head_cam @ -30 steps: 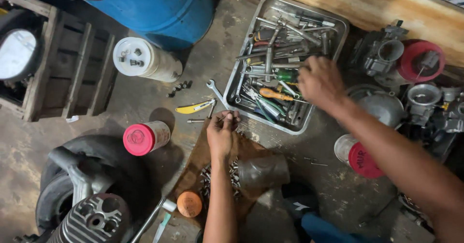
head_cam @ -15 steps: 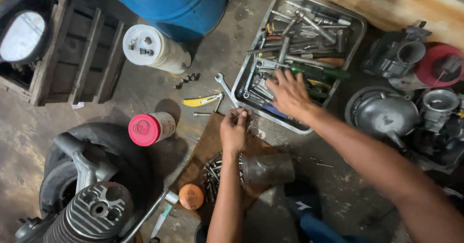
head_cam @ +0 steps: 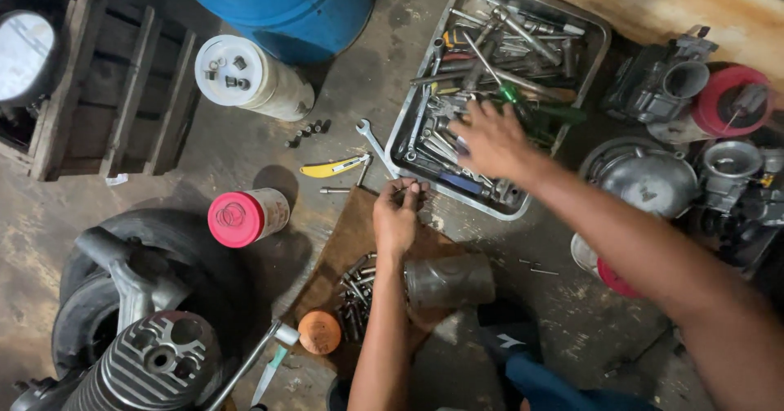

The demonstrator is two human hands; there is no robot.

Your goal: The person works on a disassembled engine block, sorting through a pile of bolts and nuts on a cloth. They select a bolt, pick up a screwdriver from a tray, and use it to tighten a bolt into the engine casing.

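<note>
- Reaching over the rectangular grey metal tray point(head_cam: 594, 31), the right hand point(head_cam: 488, 140) has its fingers spread above the jumbled wrenches and screwdrivers point(head_cam: 498, 60) lying inside.
- The left hand point(head_cam: 398, 215) is curled, fingertips pinching something small at the tray's near edge; what it is cannot be told.
- A brown mat point(head_cam: 343, 247) lies under that hand, with dark bolts point(head_cam: 357, 288) and a dull metal cylinder point(head_cam: 449, 280) on it.
- A yellow-handled knife point(head_cam: 331, 167) and a red-lidded can point(head_cam: 242, 216) lie to the left.

The tray point(head_cam: 590, 66) is dull scratched metal, its tools point(head_cam: 490, 51) bare greasy steel. The floor point(head_cam: 245, 145) is rough, stained concrete. The crate point(head_cam: 122, 84) is worn wood; the barrel point(head_cam: 278, 2) glossy blue plastic.
</note>
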